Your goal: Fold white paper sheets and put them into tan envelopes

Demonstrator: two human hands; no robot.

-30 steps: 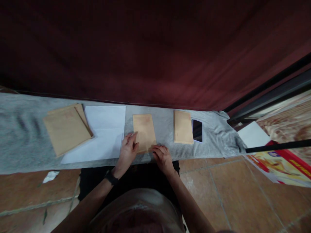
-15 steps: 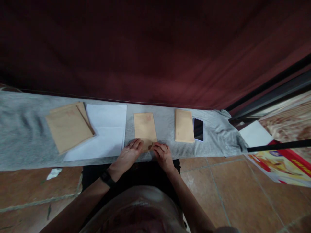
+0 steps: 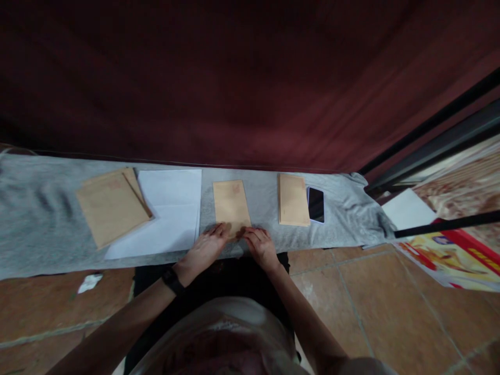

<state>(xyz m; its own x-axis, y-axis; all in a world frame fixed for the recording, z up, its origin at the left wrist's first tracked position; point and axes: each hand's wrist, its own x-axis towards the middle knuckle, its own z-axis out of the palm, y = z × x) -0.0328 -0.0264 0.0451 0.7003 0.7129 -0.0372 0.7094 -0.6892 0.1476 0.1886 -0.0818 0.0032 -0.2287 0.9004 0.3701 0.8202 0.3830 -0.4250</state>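
Note:
A brown paper envelope point(image 3: 230, 202) with a small reddish print near its far end lies in front of me on the grey cloth. Both hands are at its near end. My left hand point(image 3: 208, 244), below a dark wristband, has its fingertips closed on the envelope's near left corner. At the near right corner, my right hand point(image 3: 261, 247) pinches the edge with bent fingers. The near edge between them looks shaded and folded, though the fingers partly cover it.
The grey cloth point(image 3: 265, 198) covers a long narrow surface. Leftward lie white paper sheets point(image 3: 172, 208) and larger brown envelopes point(image 3: 113, 208). A stack of small brown envelopes point(image 3: 295, 200) and a phone point(image 3: 316, 204) are on the right. A dark red fabric point(image 3: 242, 104) hangs beyond.
My hands remain at the envelope's near end, with the fingertips slightly shifted. Less of the near end shows below the fingers. The whole view has moved a little.

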